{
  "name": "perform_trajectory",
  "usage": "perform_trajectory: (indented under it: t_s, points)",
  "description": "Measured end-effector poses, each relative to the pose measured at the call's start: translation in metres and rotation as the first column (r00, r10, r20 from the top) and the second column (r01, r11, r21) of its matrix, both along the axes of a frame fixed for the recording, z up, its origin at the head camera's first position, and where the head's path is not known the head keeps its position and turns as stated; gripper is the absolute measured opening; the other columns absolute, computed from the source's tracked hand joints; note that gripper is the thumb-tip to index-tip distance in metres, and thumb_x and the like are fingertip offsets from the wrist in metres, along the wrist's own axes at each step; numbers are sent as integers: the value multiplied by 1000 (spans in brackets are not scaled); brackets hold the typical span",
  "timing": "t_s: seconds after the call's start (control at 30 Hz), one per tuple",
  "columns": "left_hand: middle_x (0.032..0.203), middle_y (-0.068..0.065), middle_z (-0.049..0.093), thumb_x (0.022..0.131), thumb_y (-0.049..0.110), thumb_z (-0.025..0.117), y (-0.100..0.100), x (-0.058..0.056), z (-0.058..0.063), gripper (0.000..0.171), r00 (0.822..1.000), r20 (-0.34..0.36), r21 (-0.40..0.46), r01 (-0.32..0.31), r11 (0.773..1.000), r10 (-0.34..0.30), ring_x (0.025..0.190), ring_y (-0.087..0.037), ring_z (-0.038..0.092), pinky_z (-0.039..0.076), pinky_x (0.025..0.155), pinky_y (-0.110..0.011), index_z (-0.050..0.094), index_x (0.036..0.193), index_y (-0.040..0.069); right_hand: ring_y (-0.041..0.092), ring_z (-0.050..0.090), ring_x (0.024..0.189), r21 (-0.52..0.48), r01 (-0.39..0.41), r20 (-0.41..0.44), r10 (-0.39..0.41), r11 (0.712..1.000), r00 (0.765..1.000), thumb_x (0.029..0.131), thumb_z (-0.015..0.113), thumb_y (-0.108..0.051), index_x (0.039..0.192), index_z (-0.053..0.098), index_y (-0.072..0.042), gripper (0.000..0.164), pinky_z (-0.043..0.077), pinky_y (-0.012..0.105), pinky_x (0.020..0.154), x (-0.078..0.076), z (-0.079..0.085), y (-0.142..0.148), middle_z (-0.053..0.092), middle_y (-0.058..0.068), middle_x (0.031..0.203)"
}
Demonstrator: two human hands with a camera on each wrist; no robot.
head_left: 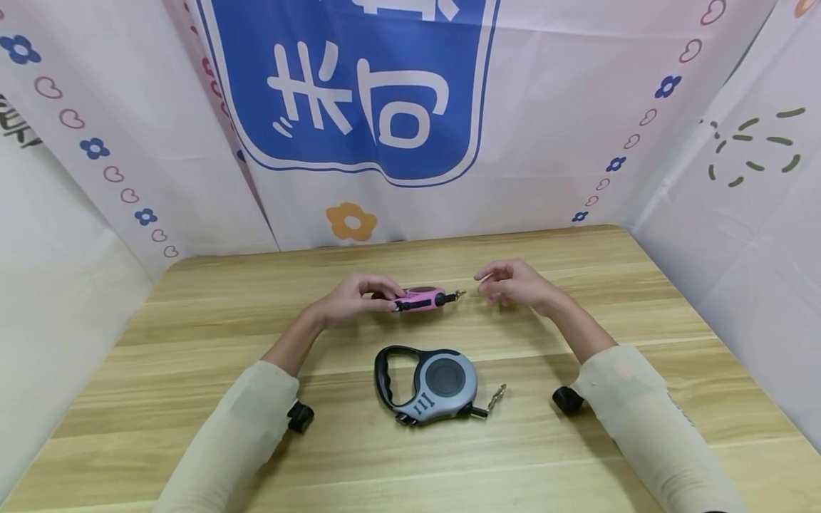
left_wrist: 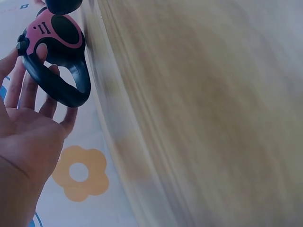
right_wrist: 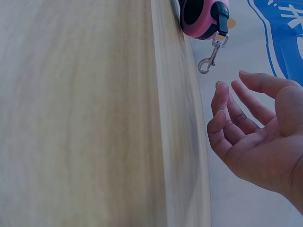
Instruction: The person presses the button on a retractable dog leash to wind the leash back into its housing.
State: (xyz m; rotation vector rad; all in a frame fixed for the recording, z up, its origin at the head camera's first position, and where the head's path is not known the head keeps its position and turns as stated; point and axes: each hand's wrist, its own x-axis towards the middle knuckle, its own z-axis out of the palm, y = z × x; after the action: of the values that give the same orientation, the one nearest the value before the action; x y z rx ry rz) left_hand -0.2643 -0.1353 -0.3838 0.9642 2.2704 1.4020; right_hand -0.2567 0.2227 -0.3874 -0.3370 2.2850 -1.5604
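My left hand (head_left: 349, 299) grips a pink and black retractable dog leash (head_left: 425, 300) by its handle, thumb at the button side. The left wrist view shows the fingers behind the black handle loop (left_wrist: 54, 85). A metal snap hook (right_wrist: 210, 59) hangs from the leash's end, pointing right. Beside that hook, a small gap away, my right hand (head_left: 518, 286) has loosely bent fingers and holds nothing. A grey and black retractable leash (head_left: 442, 377) lies flat on the table nearer to me, its own snap hook (head_left: 496, 397) to the right.
The wood-grain table (head_left: 192, 413) runs back to a white printed cloth (head_left: 539, 142) hanging behind it. Cloth also hangs at both sides. A black device (head_left: 567, 400) sits at the right sleeve, another (head_left: 300, 417) at the left sleeve.
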Motion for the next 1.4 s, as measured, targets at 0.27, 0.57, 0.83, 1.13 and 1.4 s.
perform_trajectory:
  t_s: [0.27, 0.57, 0.83, 1.13, 1.4]
  points:
    - [118, -8, 75, 92, 6, 76, -2, 1, -3, 24, 995, -79, -27, 55, 998, -57, 113, -21, 65, 45, 105, -48, 76, 117, 3, 22, 66, 82, -4, -3, 2, 3, 1000, 1000, 101, 60, -3, 134, 55, 12, 36, 51, 26, 68, 0, 0, 1, 69, 23, 110]
    - [108, -6, 77, 88, 10, 83, 0, 6, -2, 28, 985, -142, -121, 81, 989, -98, 99, -19, 70, 51, 99, -48, 76, 114, 3, 20, 66, 82, -6, -5, -1, 5, 1000, 1000, 102, 59, -2, 134, 54, 12, 36, 51, 26, 69, 2, 1, 1, 69, 24, 110]
    - [107, -6, 76, 86, 9, 84, 0, 8, -2, 30, 982, -141, -160, 101, 982, -124, 98, -19, 70, 54, 95, -45, 76, 114, 3, 20, 65, 81, 4, -10, -12, 10, 1000, 1000, 101, 60, -2, 133, 55, 12, 36, 52, 26, 68, 3, 2, 1, 70, 23, 107]
    - [111, -7, 75, 86, 9, 84, -1, 12, -1, 36, 985, -106, -212, 113, 971, -138, 101, -19, 69, 56, 90, -41, 73, 120, 2, 20, 66, 81, 8, -4, -8, 4, 1000, 1000, 101, 59, -1, 134, 55, 12, 36, 52, 26, 68, 3, 3, 2, 69, 28, 111]
    - [112, -8, 74, 85, 5, 85, 0, 11, -3, 36, 985, -92, -236, 121, 964, -146, 100, -19, 70, 57, 88, -40, 73, 119, 3, 20, 66, 81, 11, -2, -1, 2, 1000, 1000, 101, 60, -1, 134, 55, 12, 36, 52, 26, 68, 4, 3, 1, 69, 27, 111]
